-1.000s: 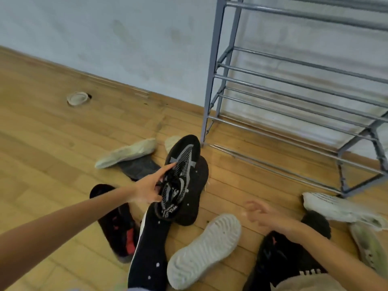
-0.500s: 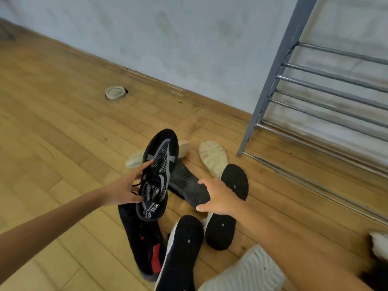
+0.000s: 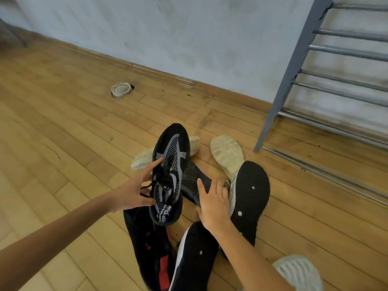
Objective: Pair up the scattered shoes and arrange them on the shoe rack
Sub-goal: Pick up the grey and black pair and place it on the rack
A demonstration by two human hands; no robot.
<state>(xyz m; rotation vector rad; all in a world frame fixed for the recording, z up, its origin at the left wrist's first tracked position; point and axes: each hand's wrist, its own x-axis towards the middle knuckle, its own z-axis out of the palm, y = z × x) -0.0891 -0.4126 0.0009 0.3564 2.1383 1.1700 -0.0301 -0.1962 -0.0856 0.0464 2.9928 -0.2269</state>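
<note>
My left hand [image 3: 134, 190] grips a black and grey knit sneaker [image 3: 170, 171] by its laces and collar, holding it above the floor. Its mate [image 3: 192, 181] lies sole-up on the floor beside it, and my right hand [image 3: 214, 202] closes over its heel end. A black-soled shoe [image 3: 249, 196] lies upside down right of that hand. A pale-soled shoe [image 3: 227, 154] lies behind it. The grey metal shoe rack [image 3: 294, 70] stands at the upper right with bare rails.
A black and red shoe [image 3: 151, 248] and another black-soled shoe [image 3: 195, 257] lie near the bottom. A pale shoe [image 3: 142, 158] lies behind the held sneaker, a white-soled one [image 3: 300, 271] at bottom right. A small round floor cap [image 3: 121, 89] sits near the skirting board.
My right hand came across from the right and has settled on the sole-up black shoe. My left hand keeps the knit sneaker lifted. The view has swung left.
</note>
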